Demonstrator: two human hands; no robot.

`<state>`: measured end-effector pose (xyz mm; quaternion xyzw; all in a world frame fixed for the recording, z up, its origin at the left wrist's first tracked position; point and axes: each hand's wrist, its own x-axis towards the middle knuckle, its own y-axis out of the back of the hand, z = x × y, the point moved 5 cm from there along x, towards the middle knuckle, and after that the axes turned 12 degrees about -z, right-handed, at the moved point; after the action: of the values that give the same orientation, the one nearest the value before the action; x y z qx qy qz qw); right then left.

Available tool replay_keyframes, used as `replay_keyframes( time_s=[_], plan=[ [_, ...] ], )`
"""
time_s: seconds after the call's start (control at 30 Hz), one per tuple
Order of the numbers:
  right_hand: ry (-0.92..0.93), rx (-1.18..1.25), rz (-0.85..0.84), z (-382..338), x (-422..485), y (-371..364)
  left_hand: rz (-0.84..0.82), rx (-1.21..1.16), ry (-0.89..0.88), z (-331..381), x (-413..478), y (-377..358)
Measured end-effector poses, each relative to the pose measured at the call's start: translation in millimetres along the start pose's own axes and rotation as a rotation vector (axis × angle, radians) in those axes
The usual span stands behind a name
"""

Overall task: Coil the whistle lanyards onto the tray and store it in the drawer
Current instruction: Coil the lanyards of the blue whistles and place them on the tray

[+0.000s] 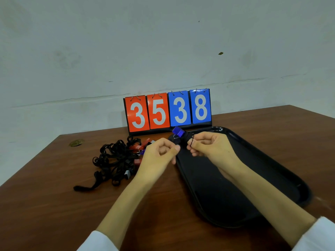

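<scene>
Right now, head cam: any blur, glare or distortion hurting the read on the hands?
Head view: wide-angle bowing curves the table edges and wall seam; light dim, faint sheen on the tray rim; scoreboard digits sharp; left hand and right hand slightly soft; the black lanyard they pinch merges with the dark tray under the blue whistle.

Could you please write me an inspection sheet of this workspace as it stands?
Surface: brown wooden table, with a small greenish mark near its far left edge.
Job's things: black tray on the right, bare where visible; blue whistle with its black lanyard held over the tray's far end; tangled pile of lanyards with red whistles on the left; drawer not in view.
Clutter: flip scoreboard reading 35 and 38, at the back.
Grippers: left hand and right hand both pinch the black lanyard.
Cables: nothing seen.
Surroundings: pale stained wall; white sleeves at the bottom edge.
</scene>
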<state>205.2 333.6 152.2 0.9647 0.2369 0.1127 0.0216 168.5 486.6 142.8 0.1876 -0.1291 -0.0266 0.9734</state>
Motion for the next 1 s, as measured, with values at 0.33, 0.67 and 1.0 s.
replay_keyframes(
  time_s=[0.33,0.67,1.0],
  plan=[
    [0.001,-0.706,0.236,4.5,-2.0,6.5,0.045,0.834,-0.038,-1.3,-4.9,-7.0],
    [0.005,-0.995,-0.076,9.6,2.6,-5.6,0.11,0.833,-0.248,14.0,-7.8,-1.8],
    [0.015,-0.711,-0.408,8.7,-2.6,-23.1,-0.053,0.196,0.061,4.2,-2.9,14.0]
  ],
)
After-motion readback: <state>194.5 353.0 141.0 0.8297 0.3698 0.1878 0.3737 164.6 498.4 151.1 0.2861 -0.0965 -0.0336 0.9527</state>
